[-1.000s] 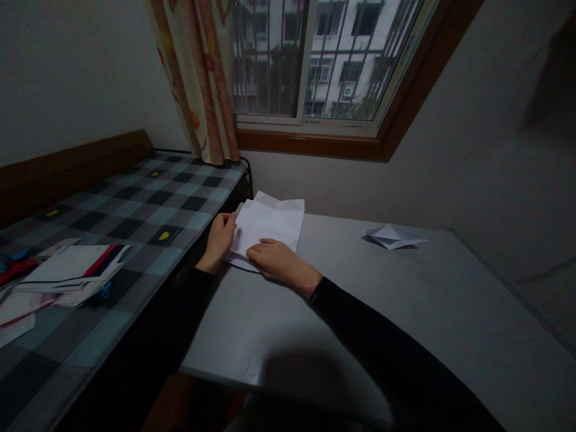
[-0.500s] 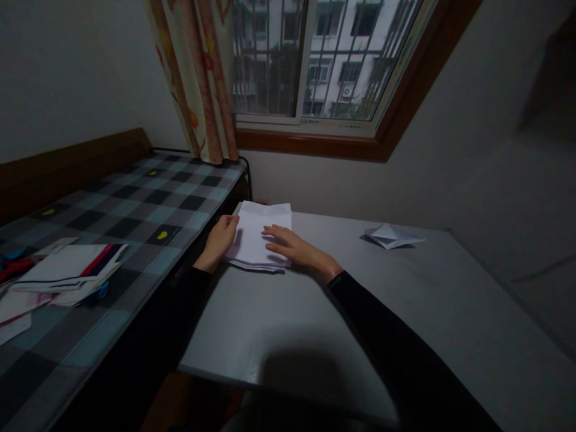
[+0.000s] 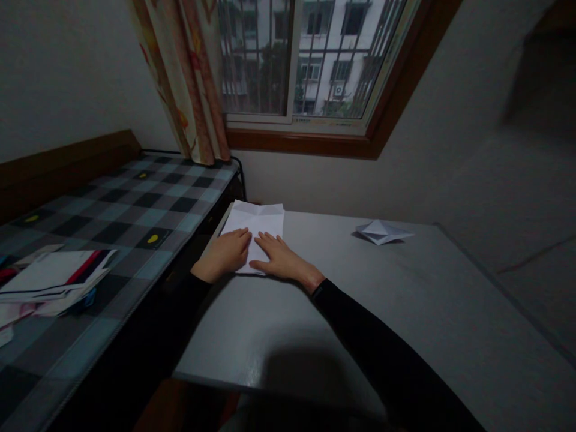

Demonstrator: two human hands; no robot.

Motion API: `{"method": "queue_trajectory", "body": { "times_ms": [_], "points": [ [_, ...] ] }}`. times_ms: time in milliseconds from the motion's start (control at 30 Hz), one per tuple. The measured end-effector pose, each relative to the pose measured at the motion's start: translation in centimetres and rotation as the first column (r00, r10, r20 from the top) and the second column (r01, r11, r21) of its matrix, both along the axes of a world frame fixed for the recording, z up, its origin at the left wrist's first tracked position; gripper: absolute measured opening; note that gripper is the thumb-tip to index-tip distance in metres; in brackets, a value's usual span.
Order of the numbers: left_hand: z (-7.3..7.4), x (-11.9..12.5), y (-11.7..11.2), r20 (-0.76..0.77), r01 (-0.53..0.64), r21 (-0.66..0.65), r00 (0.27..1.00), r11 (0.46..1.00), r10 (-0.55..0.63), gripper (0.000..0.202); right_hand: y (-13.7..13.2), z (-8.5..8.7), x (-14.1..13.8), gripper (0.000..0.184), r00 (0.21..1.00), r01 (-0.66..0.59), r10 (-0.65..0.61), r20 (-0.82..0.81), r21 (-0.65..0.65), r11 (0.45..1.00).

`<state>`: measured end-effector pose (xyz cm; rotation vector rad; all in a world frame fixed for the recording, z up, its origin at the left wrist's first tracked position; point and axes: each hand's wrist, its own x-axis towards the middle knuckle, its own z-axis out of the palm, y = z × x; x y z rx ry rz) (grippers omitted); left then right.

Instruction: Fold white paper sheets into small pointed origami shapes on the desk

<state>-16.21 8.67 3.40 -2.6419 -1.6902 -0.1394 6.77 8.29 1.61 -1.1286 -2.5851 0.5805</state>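
A folded white sheet of paper lies flat at the far left corner of the grey table. My left hand rests palm down on the paper's near left part, fingers stretched out. Beside it, my right hand lies flat on the near right part, fingers extended and pressing on the paper. Both arms wear dark sleeves.
A small folded paper shape sits further right on the table. Left of the table is a bed with a checked cover, bearing a pile of papers and booklets. A curtain and barred window are behind.
The lifted upper part of the sheet has been folded down flat. My left hand moved from the paper's left edge onto its top; my right hand now lies flat beside it.
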Motion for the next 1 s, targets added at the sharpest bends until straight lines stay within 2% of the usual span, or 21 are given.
{"method": "queue_trajectory", "body": {
  "times_ms": [67, 200, 267, 367, 400, 467, 567, 633, 700, 767, 900, 1000],
  "points": [
    [-0.4, 0.3, -0.1, -0.048, 0.004, -0.058, 0.999, 0.998, -0.006, 0.057, -0.7, -0.4, 1.9, 0.086, 1.0, 0.003, -0.003, -0.029, 0.029, 1.0],
    [-0.8, 0.9, -0.1, -0.079, -0.031, -0.094, 0.997, 0.995, 0.024, 0.061, -2.4, -1.3, 6.9, 0.077, 0.996, 0.046, -0.037, -0.082, 0.108, 0.993],
    [-0.9, 1.1, -0.1, -0.09, -0.057, -0.099, 0.995, 0.993, 0.049, 0.063, -2.9, -1.3, 10.1, 0.064, 0.988, 0.092, -0.074, -0.134, 0.136, 0.986],
    [-1.0, 1.2, -0.2, -0.094, -0.07, -0.084, 0.994, 0.994, 0.062, 0.063, -3.3, -0.8, 16.0, 0.042, 0.952, 0.193, -0.115, -0.285, 0.262, 0.946],
    [-0.9, 1.2, -0.2, -0.087, -0.067, -0.07, 0.994, 0.995, 0.06, 0.062, -3.3, -0.5, 18.1, 0.035, 0.932, 0.248, -0.137, -0.335, 0.316, 0.916],
    [-0.6, 1.3, -0.1, -0.066, -0.052, -0.023, 0.997, 0.998, 0.05, 0.061, -3.3, 0.0, 22.5, 0.027, 0.891, 0.394, -0.217, -0.4, 0.441, 0.806],
    [0.8, 2.2, -0.3, 0.013, -0.002, 0.091, 1.0, 0.996, 0.0, 0.06, -2.8, 0.3, 28.1, 0.03, 0.827, 0.56, -0.387, -0.409, 0.535, 0.632],
    [1.9, 3.7, -1.0, 0.123, 0.033, 0.188, 0.991, 0.982, -0.057, 0.056, -2.2, 0.1, 30.8, 0.037, 0.794, 0.606, -0.481, -0.373, 0.557, 0.568],
    [2.9, 6.0, -2.2, 0.265, 0.059, 0.286, 0.954, 0.956, -0.138, 0.048, -1.4, -0.3, 32.5, 0.043, 0.793, 0.597, -0.526, -0.308, 0.569, 0.566],
    [3.1, 8.5, -3.7, 0.386, 0.096, 0.335, 0.893, 0.937, -0.229, 0.041, -0.5, -0.6, 33.3, 0.042, 0.787, 0.587, -0.567, -0.243, 0.577, 0.568],
    [1.4, 12.8, -6.2, 0.545, 0.103, 0.392, 0.774, 0.914, -0.321, 0.03, 0.2, -0.5, 33.4, 0.03, 0.766, 0.581, -0.62, -0.168, 0.594, 0.556],
    [0.1, 14.7, -6.7, 0.601, 0.077, 0.382, 0.736, 0.921, -0.311, 0.031, -0.8, 0.1, 31.7, 0.027, 0.793, 0.571, -0.568, -0.218, 0.59, 0.571]
  ]
}}
